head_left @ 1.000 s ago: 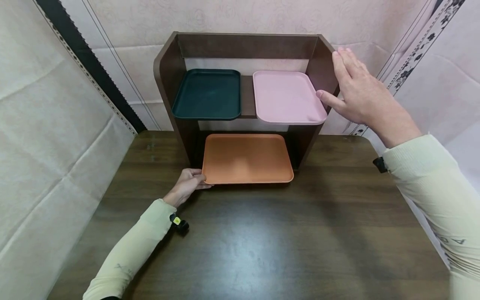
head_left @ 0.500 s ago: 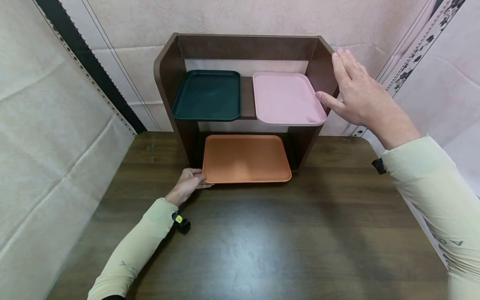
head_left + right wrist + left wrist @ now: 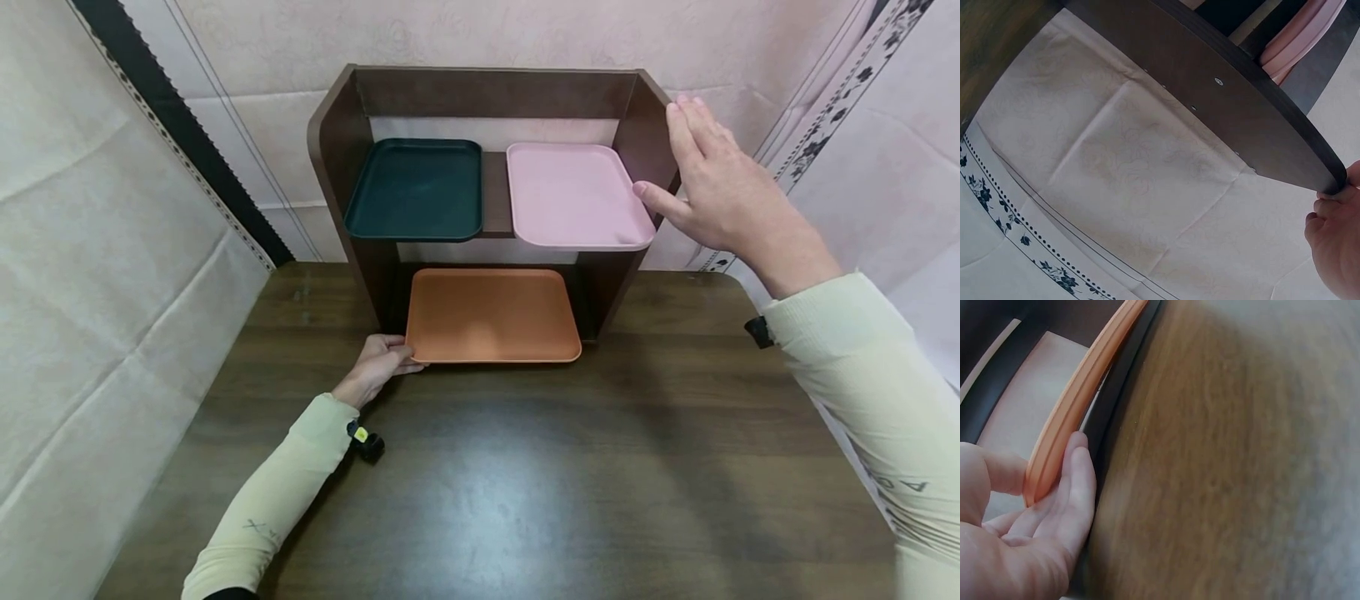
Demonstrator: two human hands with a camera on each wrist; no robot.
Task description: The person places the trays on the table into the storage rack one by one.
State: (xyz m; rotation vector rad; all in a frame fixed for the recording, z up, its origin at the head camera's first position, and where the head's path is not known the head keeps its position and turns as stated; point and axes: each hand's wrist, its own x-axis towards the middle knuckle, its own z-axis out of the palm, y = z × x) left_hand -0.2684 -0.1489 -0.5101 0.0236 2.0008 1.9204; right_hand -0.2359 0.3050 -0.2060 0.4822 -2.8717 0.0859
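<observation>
My left hand [image 3: 378, 362] pinches the front left corner of an orange tray [image 3: 495, 317], thumb on one side and fingers beneath. In the left wrist view, the tray's ridged rim [image 3: 1079, 394] lies close over the dark bottom board [image 3: 1124, 375]. The tray sits on the lower level of a dark brown two-tier shelf [image 3: 495, 92], its front jutting out. My right hand [image 3: 712, 175] grips the shelf's right side panel [image 3: 1210, 87] near its upper front edge, long fingers extended along the outside and thumb across the front.
On the upper level, a dark green tray [image 3: 416, 190] sits at left and a pink tray [image 3: 577, 196] at right, both overhanging the front. The shelf stands at the back of a brown wooden table [image 3: 525, 467], with pale cloth [image 3: 487, 33] hanging behind and beside it.
My left hand has eased the orange tray slightly back into the shelf, and its right front corner has shifted a little left. My right hand stays on the side panel.
</observation>
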